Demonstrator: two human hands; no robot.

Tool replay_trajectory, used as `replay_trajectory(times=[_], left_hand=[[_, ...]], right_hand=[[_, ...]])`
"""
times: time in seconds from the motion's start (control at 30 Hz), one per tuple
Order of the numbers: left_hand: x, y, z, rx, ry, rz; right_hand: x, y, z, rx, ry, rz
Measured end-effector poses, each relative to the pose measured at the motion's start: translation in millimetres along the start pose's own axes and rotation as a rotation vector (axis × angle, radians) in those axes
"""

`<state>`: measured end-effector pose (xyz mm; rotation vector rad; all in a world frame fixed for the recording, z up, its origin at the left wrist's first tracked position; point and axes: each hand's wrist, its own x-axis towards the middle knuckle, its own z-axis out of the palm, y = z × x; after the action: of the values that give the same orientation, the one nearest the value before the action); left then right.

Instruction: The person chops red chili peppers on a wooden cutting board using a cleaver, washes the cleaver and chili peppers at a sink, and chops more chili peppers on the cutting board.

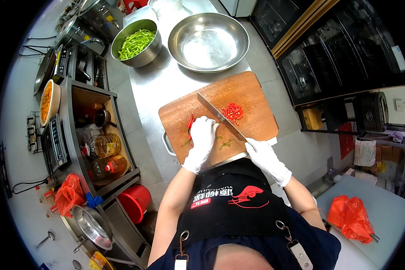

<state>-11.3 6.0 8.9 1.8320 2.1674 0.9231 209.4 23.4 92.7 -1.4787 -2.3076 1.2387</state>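
On the wooden cutting board (243, 90), my white-gloved left hand (203, 137) rests with bent fingers against the knife's near side. What lies under its fingertips is hidden. Red chili peppers (190, 122) show just left of that hand. My right hand (263, 157), also gloved, is closed round the handle of a kitchen knife (231, 127). The long blade runs diagonally across the board, its far end up and to the left. Beyond the blade is a pile of chopped red chili (232, 112). Green stems (225, 144) lie between my hands.
The board sits on a steel table (148, 94). Toward its far end stand a steel bowl of cut green beans (156, 47) and a wide steel basin (243, 45). Left is a shelf unit with oil bottles (116, 164) and a red bucket (137, 204); right, a red plastic bag (350, 218).
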Motion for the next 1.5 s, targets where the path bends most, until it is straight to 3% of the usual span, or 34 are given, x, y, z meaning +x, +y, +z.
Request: replay_trajectory(times=[0.5, 0.9, 0.97, 1.17, 1.3, 1.37, 1.5], left_hand=[[0, -2, 6, 0.089, -0.011, 0.066], [-26, 9, -9, 0.153, -0.338, 0.175], [-36, 10, -10, 0.040, -0.278, 0.185], [-41, 12, -44, -0.123, 0.038, -0.014], [-53, -39, -61, -0.231, 0.256, -0.272], [-56, -55, -78, -0.151, 0.166, -0.391], [-39, -43, -86, -0.046, -0.015, -0.378]], right_hand=[[7, 8, 17, -0.167, -0.020, -0.050], [8, 19, 2, 0.105, 0.053, 0.109], [8, 20, 4, 0.110, 0.108, 0.106], [14, 27, 1, 0.084, 0.064, 0.119], [12, 23, 1, 0.099, 0.084, 0.110], [13, 21, 0, 0.113, 0.084, 0.109], [14, 21, 0, 0.100, 0.072, 0.120]])
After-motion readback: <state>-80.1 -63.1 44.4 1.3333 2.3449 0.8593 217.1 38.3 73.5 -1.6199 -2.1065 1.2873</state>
